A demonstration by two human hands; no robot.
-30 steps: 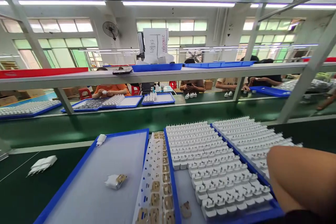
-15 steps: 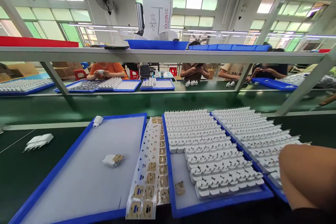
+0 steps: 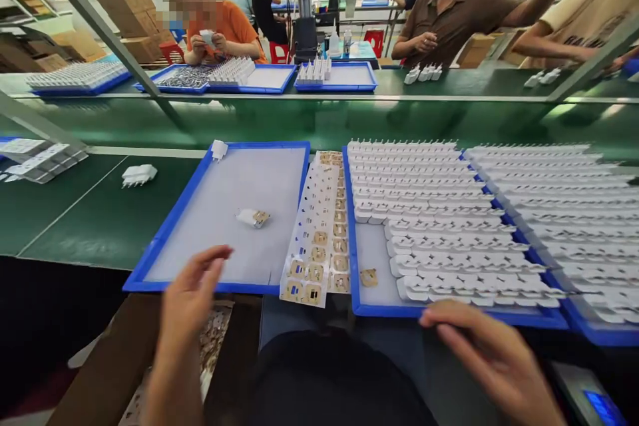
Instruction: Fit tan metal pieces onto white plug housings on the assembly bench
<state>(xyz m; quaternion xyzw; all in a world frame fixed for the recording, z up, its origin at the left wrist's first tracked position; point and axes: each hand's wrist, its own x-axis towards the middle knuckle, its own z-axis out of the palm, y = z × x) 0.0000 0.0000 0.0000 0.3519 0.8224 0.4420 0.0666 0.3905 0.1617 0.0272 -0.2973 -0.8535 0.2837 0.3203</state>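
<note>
My left hand (image 3: pixel 188 303) hovers open at the near edge of a blue tray (image 3: pixel 172 226) that holds a single white plug part (image 3: pixel 253 217) and another at its far corner (image 3: pixel 218 149). Below the front rim of a second blue tray (image 3: pixel 449 314) is my right hand (image 3: pixel 492 353), fingers spread and holding nothing. That tray carries several rows of white plug parts (image 3: pixel 429 213) and one loose label (image 3: pixel 369 277). Between the two trays lies a sheet of gold labels (image 3: pixel 319 239).
A third blue tray of white parts (image 3: pixel 564 213) sits at the right. Loose white parts (image 3: pixel 139 174) lie on the green belt at left. Across the line, people sit behind more blue trays (image 3: pixel 334 76). A box of scraps (image 3: pixel 212 339) is by my left knee.
The view has tilted down. Both my hands have come into sight at the trays' near edges; earlier only my right arm showed at the lower right.
</note>
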